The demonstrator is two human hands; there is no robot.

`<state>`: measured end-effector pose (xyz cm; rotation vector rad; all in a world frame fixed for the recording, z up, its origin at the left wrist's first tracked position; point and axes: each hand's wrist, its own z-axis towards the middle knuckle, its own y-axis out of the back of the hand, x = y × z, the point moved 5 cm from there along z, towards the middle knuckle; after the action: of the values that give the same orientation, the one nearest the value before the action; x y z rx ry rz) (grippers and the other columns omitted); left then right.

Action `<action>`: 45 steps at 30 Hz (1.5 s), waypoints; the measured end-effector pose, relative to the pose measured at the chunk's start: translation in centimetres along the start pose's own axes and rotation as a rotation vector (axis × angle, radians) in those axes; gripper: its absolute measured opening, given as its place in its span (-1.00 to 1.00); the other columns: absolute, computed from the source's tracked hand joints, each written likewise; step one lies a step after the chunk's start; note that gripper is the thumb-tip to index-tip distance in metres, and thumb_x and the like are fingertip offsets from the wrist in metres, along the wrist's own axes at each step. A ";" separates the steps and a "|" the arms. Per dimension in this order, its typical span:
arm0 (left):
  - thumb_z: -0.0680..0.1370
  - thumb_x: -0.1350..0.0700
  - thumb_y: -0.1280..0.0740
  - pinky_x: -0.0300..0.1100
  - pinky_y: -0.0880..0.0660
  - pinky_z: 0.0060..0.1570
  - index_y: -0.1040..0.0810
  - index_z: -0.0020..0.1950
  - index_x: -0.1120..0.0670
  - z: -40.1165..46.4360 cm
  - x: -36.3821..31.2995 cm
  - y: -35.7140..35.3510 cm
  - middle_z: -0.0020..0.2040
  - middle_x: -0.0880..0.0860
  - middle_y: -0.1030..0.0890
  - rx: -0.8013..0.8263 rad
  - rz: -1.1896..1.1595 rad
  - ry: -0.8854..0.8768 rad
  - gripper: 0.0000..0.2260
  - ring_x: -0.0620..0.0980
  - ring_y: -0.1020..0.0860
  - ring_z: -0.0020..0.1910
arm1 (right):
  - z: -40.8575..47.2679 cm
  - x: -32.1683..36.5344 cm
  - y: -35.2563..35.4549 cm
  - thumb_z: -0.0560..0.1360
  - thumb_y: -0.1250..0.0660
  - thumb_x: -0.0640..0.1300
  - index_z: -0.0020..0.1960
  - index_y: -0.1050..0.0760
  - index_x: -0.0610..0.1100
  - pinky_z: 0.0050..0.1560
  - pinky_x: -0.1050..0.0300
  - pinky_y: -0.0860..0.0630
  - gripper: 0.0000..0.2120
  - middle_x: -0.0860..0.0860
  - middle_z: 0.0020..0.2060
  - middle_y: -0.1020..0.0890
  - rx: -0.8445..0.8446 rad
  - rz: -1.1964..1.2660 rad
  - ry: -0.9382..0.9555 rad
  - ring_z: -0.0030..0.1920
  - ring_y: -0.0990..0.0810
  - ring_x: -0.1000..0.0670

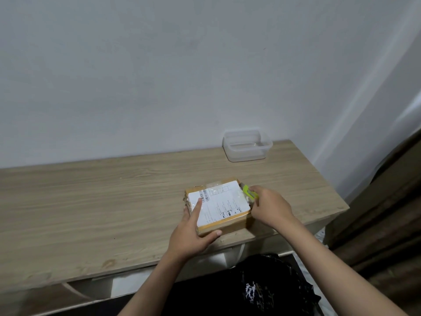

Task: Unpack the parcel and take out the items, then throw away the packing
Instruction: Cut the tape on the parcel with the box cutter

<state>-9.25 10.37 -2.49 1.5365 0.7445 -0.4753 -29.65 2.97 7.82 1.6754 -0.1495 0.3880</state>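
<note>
A small brown cardboard parcel [230,221] with a white shipping label on top lies on the wooden table [91,201], near its front edge. My left hand [193,233] grips the parcel's near-left corner, forefinger flat on the label and thumb along the front side. My right hand [270,207] is closed around a yellow-green utility knife [248,192], whose tip sits at the parcel's far-right top edge. The parcel is taped shut.
A clear plastic container [247,145] stands at the back right of the table against the white wall. A dark brown curtain [387,213] hangs to the right. Black clothing [262,290] is below the table's front edge.
</note>
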 end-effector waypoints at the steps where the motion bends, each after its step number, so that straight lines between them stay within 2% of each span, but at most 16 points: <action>1: 0.20 -0.53 -0.23 -0.06 -0.36 0.35 0.17 0.46 -0.38 0.0 0.0 0.0 0.59 0.05 -0.03 0.002 0.000 0.003 -0.06 0.02 -0.15 0.53 | 0.0 0.2 0.0 0.39 -0.21 -0.22 0.30 -0.42 0.00 -0.07 0.03 -0.54 -0.53 -0.08 0.09 -0.62 0.017 -0.040 0.012 0.10 -0.56 -0.17; 9: 0.32 -0.42 -0.32 -0.08 -0.32 0.32 0.15 0.50 -0.30 -0.2 -0.5 0.1 0.59 0.08 0.01 0.010 0.034 0.019 -0.08 0.04 -0.11 0.54 | 0.3 1.8 1.1 0.40 -0.23 -0.16 0.21 -0.44 -0.09 -0.15 0.09 -0.43 -0.63 -0.08 0.06 -0.61 0.121 -0.258 0.092 0.07 -0.57 -0.15; 16: 0.33 -0.39 -0.34 -0.05 -0.33 0.32 0.13 0.51 -0.26 -0.3 -0.8 0.3 0.59 0.08 0.01 0.007 0.032 0.029 -0.08 0.05 -0.11 0.54 | -0.5 1.1 0.9 0.35 -0.24 -0.19 0.19 -0.45 -0.06 -0.11 0.07 -0.47 -0.60 -0.09 0.05 -0.59 0.141 -0.282 0.079 0.07 -0.57 -0.17; 26: 0.33 -0.41 -0.33 -0.05 -0.36 0.29 0.13 0.51 -0.27 -0.4 -0.8 0.3 0.58 0.08 -0.03 -0.007 0.025 0.032 -0.09 0.09 -0.22 0.50 | -2.2 0.3 0.4 0.35 -0.22 -0.19 0.18 -0.45 -0.06 -0.05 0.03 -0.51 -0.60 -0.09 0.06 -0.60 0.150 -0.290 0.074 0.09 -0.57 -0.18; 33: 0.34 -0.40 -0.33 -0.05 -0.34 0.31 0.13 0.51 -0.27 -0.6 -0.8 0.5 0.58 0.10 -0.04 -0.006 0.024 0.006 -0.09 0.08 -0.19 0.51 | -4.0 -0.4 0.2 0.37 -0.21 -0.18 0.21 -0.44 -0.02 -0.06 0.01 -0.52 -0.59 -0.10 0.05 -0.63 0.052 -0.168 0.036 0.11 -0.56 -0.20; 37: 0.26 -0.46 -0.30 -0.06 -0.37 0.32 0.11 0.47 -0.37 0.0 0.1 1.2 0.57 -0.01 -0.12 0.004 0.000 -0.041 -0.10 0.02 -0.22 0.50 | -4.8 -1.5 0.0 0.42 -0.23 -0.13 0.24 -0.48 0.07 -0.06 0.03 -0.52 -0.61 -0.06 0.01 -0.67 -0.081 0.009 -0.009 0.08 -0.59 -0.17; 39: 0.22 -0.47 -0.29 -0.09 -0.41 0.29 0.06 0.47 -0.39 0.5 0.9 2.1 0.54 -0.10 -0.19 0.012 0.006 -0.064 -0.10 -0.03 -0.28 0.47 | -4.8 -2.3 -0.5 0.44 -0.28 -0.05 0.18 -0.53 0.09 -0.04 0.03 -0.55 -0.68 0.00 -0.01 -0.69 -0.126 0.129 -0.040 0.06 -0.62 -0.13; 41: 0.21 -0.47 -0.27 -0.09 -0.43 0.26 -0.01 0.45 -0.41 1.0 1.8 3.2 0.48 -0.13 -0.30 0.007 0.012 -0.067 -0.14 -0.06 -0.34 0.42 | -4.7 -2.9 -1.1 0.43 -0.34 -0.04 0.10 -0.60 0.07 -0.07 0.07 -0.57 -0.75 0.06 -0.11 -0.71 -0.163 0.263 -0.053 -0.02 -0.65 -0.09; 43: 0.20 -0.49 -0.25 -0.05 -0.41 0.29 -0.08 0.42 -0.43 1.6 2.9 4.2 0.46 -0.03 -0.35 -0.017 0.036 -0.038 -0.18 -0.02 -0.34 0.43 | -4.5 -3.0 -1.2 0.43 -0.38 -0.13 0.04 -0.64 0.03 -0.19 0.19 -0.48 -0.79 0.14 -0.29 -0.65 -0.198 0.374 -0.050 -0.18 -0.63 -0.04; 45: 0.24 -0.45 -0.27 -0.05 -0.39 0.30 -0.18 0.45 -0.34 2.1 3.6 5.1 0.46 0.08 -0.34 -0.054 0.077 -0.003 -0.21 0.06 -0.33 0.44 | -4.3 -2.9 -1.0 0.42 -0.39 -0.17 0.01 -0.65 0.04 -0.28 0.29 -0.41 -0.79 0.16 -0.33 -0.61 -0.218 0.444 -0.051 -0.30 -0.56 0.06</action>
<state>-2.87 9.01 -1.59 1.5077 0.6882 -0.3976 -32.74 6.98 6.29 1.4303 -0.5872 0.6376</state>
